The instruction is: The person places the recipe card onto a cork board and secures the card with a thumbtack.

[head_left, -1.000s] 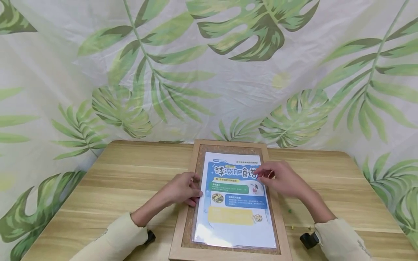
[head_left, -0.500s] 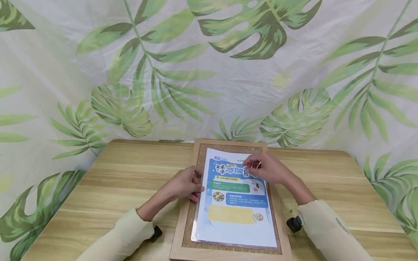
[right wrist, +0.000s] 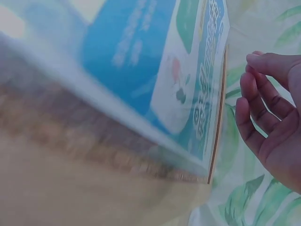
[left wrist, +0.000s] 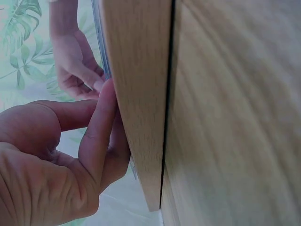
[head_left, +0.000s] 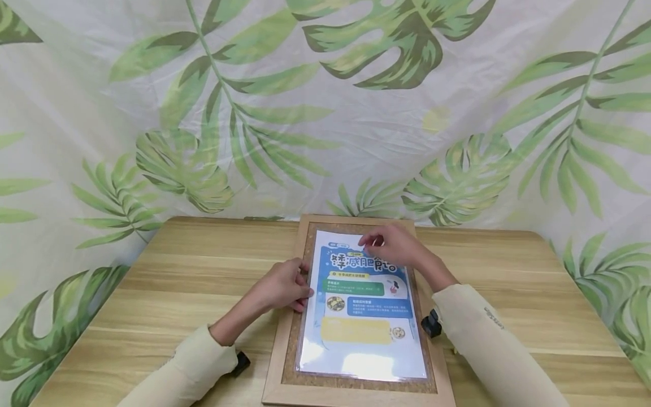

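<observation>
A laminated poster (head_left: 351,359) with blue, green and yellow panels lies on a wood-framed corkboard (head_left: 442,379). My left hand (head_left: 285,285) is at the poster's left side, its thumb and curled fingers pinching the edge. In the left wrist view the fingertips (left wrist: 108,89) sit right beside the wooden frame. My right hand (head_left: 394,246) hangs over the poster's upper part, near the printed title. Its thumb and index fingertips come together in the right wrist view, with the other fingers (right wrist: 251,113) loosely bent; whether a small thing is between them I cannot tell.
The board lies on a wood-grain table (head_left: 218,254), reaching its back edge. A leaf-patterned curtain (head_left: 274,113) hangs behind the table. Black camera mounts (head_left: 431,323) sit at both sleeve cuffs. A tiny yellow thing (head_left: 455,351) shows beside the right sleeve.
My right hand has moved left and slightly up, from the poster's right edge to over its top. The poster's top edge sits a little higher on the board. The right sleeve now hides a green speck.
</observation>
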Demonstrator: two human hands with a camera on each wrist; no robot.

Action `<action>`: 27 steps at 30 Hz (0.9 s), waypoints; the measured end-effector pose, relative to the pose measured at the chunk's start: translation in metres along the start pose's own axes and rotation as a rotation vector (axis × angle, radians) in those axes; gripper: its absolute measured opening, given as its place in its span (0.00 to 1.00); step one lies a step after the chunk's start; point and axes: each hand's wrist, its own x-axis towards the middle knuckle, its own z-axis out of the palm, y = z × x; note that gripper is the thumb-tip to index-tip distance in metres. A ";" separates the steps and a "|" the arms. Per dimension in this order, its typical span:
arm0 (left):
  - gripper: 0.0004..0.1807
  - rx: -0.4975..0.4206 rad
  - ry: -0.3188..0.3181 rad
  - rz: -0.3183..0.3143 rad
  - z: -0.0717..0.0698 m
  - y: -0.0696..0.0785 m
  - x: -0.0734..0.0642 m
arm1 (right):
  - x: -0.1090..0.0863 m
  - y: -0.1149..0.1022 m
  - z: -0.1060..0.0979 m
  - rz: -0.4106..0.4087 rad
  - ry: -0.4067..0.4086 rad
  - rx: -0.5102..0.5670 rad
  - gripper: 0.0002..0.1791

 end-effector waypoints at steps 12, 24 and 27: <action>0.27 0.065 0.032 0.001 0.002 0.003 -0.003 | 0.035 -0.013 0.018 0.038 -0.006 0.039 0.11; 0.28 0.099 0.024 -0.021 0.002 0.004 -0.004 | 0.063 -0.018 0.044 0.031 0.013 0.109 0.13; 0.28 0.098 0.025 -0.015 0.003 0.006 -0.004 | 0.070 -0.020 0.049 0.023 0.008 0.119 0.14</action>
